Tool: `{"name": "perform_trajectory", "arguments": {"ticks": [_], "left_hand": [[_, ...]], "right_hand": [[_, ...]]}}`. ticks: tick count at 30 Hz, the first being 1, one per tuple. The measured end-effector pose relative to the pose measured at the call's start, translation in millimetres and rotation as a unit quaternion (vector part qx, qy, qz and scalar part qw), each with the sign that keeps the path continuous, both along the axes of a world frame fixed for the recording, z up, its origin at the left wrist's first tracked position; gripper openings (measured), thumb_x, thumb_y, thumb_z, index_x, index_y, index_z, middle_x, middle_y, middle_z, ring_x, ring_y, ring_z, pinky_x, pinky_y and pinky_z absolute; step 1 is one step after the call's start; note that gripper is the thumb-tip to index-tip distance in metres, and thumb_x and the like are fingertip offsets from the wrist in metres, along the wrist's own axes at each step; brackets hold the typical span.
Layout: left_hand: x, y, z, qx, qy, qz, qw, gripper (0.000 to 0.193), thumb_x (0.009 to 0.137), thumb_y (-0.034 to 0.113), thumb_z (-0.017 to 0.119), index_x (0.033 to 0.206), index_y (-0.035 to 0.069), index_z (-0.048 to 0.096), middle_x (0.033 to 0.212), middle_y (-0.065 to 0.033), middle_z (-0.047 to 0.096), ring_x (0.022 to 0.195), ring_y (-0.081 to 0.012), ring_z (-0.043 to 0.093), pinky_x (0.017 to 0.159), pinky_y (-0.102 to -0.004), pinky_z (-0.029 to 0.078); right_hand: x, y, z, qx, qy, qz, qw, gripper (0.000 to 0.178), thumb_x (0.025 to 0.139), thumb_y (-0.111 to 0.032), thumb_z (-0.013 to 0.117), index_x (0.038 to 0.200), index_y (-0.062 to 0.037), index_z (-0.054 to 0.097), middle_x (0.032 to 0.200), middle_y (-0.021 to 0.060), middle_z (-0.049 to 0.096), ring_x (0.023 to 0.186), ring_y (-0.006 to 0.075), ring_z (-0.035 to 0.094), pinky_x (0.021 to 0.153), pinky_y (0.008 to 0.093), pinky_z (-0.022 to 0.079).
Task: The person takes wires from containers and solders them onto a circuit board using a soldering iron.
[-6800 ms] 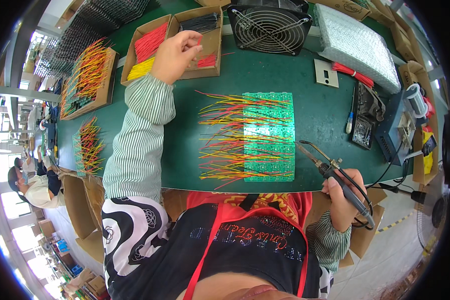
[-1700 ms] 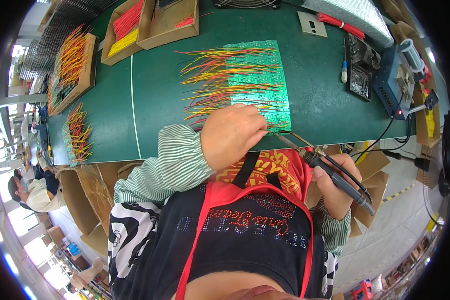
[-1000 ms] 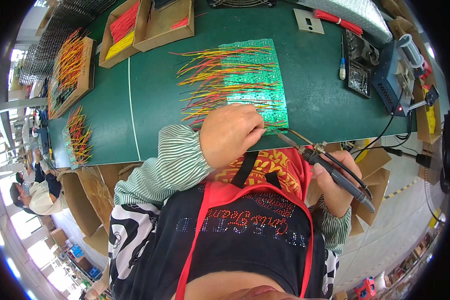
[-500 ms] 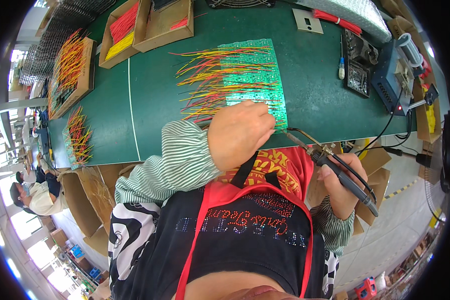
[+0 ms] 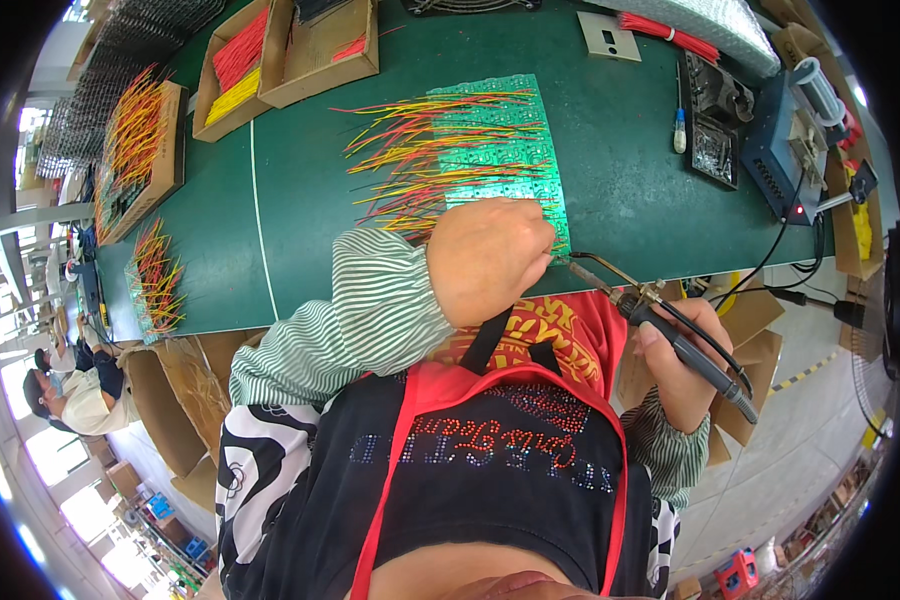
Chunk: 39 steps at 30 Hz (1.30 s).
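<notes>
Soldering iron [image 5: 692, 357] is clamped in my right hand [image 5: 678, 380], right of centre, its tip by the lower right corner of the green circuit board [image 5: 546, 150], upper centre. My left hand [image 5: 490, 258] curls over the board's lower part, fingertips hidden; whether they pinch anything, I cannot tell.

The place looks like an electronics workshop or factory floor: a green worktop [image 5: 625, 180] carries a panel of circuit boards [image 5: 516, 151] trailing red and yellow wires [image 5: 395, 135], cardboard trays [image 5: 232, 122] of cut wire, and a blue box-shaped unit [image 5: 773, 165]. A soldering iron [image 5: 690, 352] is held at the worktop's edge. Co-workers [image 5: 88, 405] sit farther off at left, and striped tape [image 5: 808, 370] marks the floor [image 5: 740, 500].
</notes>
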<state>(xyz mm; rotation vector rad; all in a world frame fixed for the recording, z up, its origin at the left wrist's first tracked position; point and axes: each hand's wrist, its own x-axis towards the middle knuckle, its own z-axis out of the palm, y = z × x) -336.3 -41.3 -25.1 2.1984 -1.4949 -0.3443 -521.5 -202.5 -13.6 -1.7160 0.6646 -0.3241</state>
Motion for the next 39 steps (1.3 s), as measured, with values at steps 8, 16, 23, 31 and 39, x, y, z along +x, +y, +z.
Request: {"name": "perform_trajectory", "arguments": {"ticks": [8,16,23,31,39], "left_hand": [[2,-4,2,0.024,0.008,0.006,1.000,0.012,0.076,0.016,0.059,0.072,0.005,0.060,0.074,-0.0095,0.058,0.072,-0.0294,0.058,0.062,-0.0411,0.046],[3,3,6,0.008,0.020,0.002,1.000,0.010,0.076,0.015,0.061,0.075,0.005,0.060,0.077,-0.0093,0.058,0.074,-0.0287,0.058,0.063,-0.0403,0.046],[11,30,11,0.016,0.028,-0.007,0.999,0.011,0.075,0.014,0.066,0.081,0.006,0.060,0.083,-0.0072,0.055,0.080,-0.0260,0.056,0.068,-0.0373,0.044],[8,29,2,-0.014,0.038,0.018,0.999,0.010,0.077,0.013,0.065,0.079,0.006,0.059,0.080,-0.0075,0.052,0.078,-0.0260,0.054,0.067,-0.0371,0.043],[11,29,-1,-0.022,0.058,0.018,0.998,0.011,0.076,0.013,0.065,0.076,0.005,0.057,0.078,-0.0080,0.053,0.078,-0.0263,0.055,0.068,-0.0373,0.043]], "right_hand": [[-6,-2,2,0.011,0.000,-0.033,0.999,0.020,0.068,-0.006,0.071,0.084,0.0000,0.060,0.073,0.0031,0.062,0.065,0.0076,0.057,0.061,0.0222,0.046],[-8,3,6,0.007,-0.005,-0.006,1.000,0.022,0.069,-0.007,0.073,0.085,0.0008,0.060,0.072,0.0038,0.063,0.066,0.0078,0.058,0.061,0.0225,0.047],[-2,11,7,-0.052,0.004,0.030,0.998,0.020,0.070,-0.007,0.073,0.084,-0.0006,0.060,0.072,0.0030,0.064,0.064,0.0066,0.058,0.059,0.0216,0.047],[5,15,4,-0.034,-0.021,0.047,0.998,0.019,0.071,-0.006,0.072,0.084,-0.0009,0.060,0.070,0.0024,0.063,0.061,0.0063,0.057,0.057,0.0211,0.046],[9,17,0,-0.007,-0.023,0.045,0.999,0.019,0.071,-0.006,0.072,0.084,-0.0004,0.060,0.068,0.0018,0.061,0.059,0.0051,0.056,0.055,0.0204,0.045]]}}
